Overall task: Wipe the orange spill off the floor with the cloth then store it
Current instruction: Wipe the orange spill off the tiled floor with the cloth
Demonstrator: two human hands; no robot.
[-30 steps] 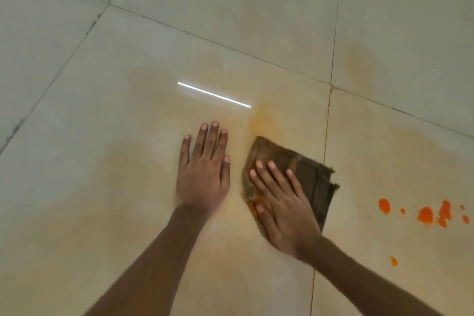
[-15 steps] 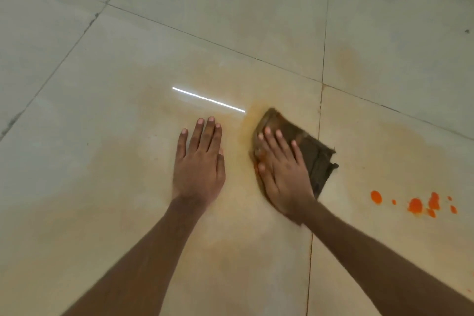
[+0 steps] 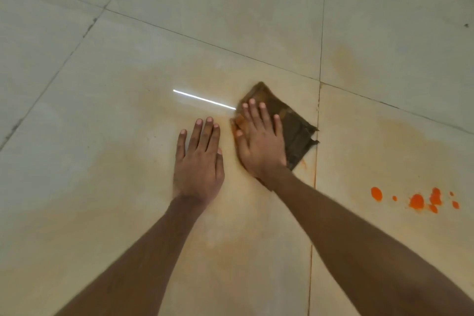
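Right hand (image 3: 261, 140) flat on the cloth (image 3: 287, 120), fingers straight and spread, pressing it to the floor (image 3: 128, 59); not gripping. Cloth is brown, folded, orange-stained at its left edge, lying just left of a tile joint. Left hand (image 3: 198, 161) flat on bare tile just beside it, fingers straight, holding nothing. Orange spill drops (image 3: 416, 200) sit on the next tile right, well apart from the cloth. Faint orange smear around both hands.
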